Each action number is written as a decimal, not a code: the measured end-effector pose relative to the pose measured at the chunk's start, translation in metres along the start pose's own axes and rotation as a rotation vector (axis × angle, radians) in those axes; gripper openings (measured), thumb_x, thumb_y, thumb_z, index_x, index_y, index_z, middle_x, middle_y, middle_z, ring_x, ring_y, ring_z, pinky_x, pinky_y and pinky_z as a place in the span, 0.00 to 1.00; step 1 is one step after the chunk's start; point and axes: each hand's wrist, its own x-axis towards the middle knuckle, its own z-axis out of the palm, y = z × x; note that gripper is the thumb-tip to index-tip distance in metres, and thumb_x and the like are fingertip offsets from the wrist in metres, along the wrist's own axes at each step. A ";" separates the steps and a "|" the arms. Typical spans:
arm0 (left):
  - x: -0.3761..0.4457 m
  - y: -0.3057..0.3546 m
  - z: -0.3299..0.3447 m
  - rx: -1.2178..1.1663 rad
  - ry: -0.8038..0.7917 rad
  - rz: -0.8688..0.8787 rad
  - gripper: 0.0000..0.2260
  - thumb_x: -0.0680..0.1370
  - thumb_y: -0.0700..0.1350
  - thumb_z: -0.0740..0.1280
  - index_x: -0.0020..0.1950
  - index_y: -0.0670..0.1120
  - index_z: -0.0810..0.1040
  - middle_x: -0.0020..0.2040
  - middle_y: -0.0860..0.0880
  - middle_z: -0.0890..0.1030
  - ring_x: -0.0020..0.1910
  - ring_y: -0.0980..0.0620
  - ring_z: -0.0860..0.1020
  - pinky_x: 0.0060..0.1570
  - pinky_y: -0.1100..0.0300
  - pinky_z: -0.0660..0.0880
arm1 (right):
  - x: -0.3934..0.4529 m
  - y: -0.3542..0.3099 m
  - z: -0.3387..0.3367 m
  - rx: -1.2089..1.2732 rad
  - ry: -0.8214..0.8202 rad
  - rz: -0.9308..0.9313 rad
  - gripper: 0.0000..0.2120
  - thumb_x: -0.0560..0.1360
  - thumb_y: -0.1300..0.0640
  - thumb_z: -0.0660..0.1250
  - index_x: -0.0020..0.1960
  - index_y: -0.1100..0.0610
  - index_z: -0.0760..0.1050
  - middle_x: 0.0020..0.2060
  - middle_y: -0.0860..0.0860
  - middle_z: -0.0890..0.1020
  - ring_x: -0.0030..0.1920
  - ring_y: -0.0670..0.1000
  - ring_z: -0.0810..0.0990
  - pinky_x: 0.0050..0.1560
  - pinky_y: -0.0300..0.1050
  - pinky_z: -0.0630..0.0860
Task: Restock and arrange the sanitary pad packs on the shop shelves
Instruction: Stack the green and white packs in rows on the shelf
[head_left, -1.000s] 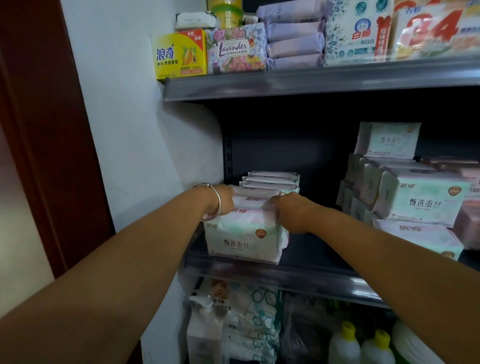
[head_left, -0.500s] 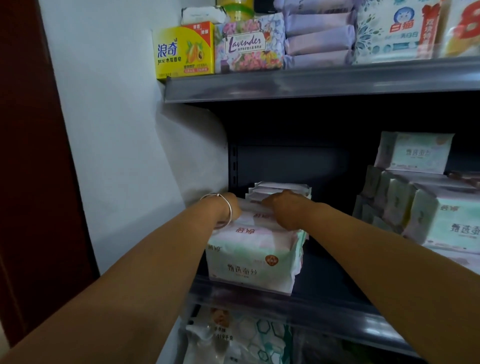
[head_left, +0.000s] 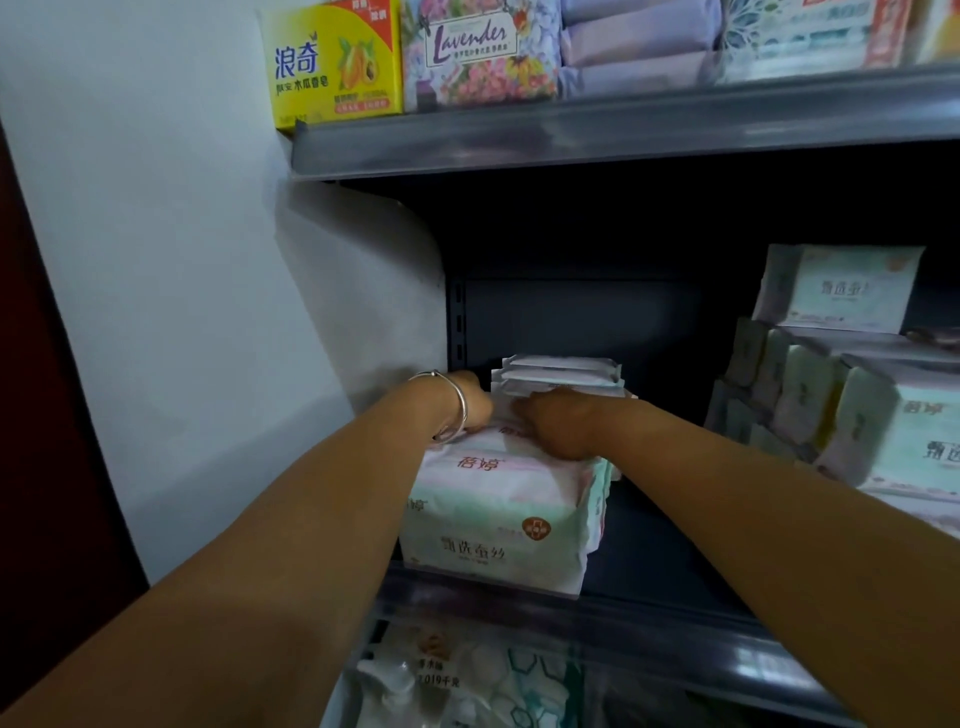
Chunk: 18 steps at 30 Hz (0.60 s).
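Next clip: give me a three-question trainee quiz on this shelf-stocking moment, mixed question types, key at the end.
1. True or false: both hands, the left hand and the right hand, are on the front pad pack on the middle shelf.
2. Which wrist wears the silver bracelet? A) left B) right C) neither
3. Fill in: the yellow soap box on the top shelf stands beside a floral pack labelled ____.

Key: 1 true; 2 A; 3 Lavender.
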 end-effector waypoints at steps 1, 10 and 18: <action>0.001 0.000 0.001 0.032 -0.002 0.015 0.05 0.74 0.37 0.58 0.45 0.41 0.73 0.42 0.45 0.73 0.40 0.47 0.72 0.39 0.58 0.69 | 0.002 0.001 0.003 0.016 0.004 0.003 0.19 0.82 0.57 0.52 0.72 0.60 0.61 0.67 0.59 0.71 0.65 0.57 0.72 0.66 0.47 0.68; 0.009 -0.005 0.006 0.185 -0.016 0.070 0.16 0.80 0.42 0.54 0.65 0.38 0.72 0.55 0.42 0.75 0.49 0.50 0.67 0.56 0.56 0.69 | -0.003 0.027 0.004 0.174 -0.047 0.272 0.37 0.79 0.38 0.52 0.76 0.63 0.50 0.73 0.60 0.62 0.71 0.59 0.63 0.71 0.49 0.62; 0.015 -0.002 0.008 0.258 -0.064 0.102 0.15 0.80 0.39 0.54 0.64 0.41 0.72 0.52 0.44 0.72 0.49 0.49 0.69 0.52 0.57 0.69 | -0.001 0.032 -0.001 0.240 -0.072 0.236 0.34 0.75 0.36 0.57 0.73 0.56 0.62 0.68 0.56 0.69 0.65 0.54 0.70 0.62 0.43 0.67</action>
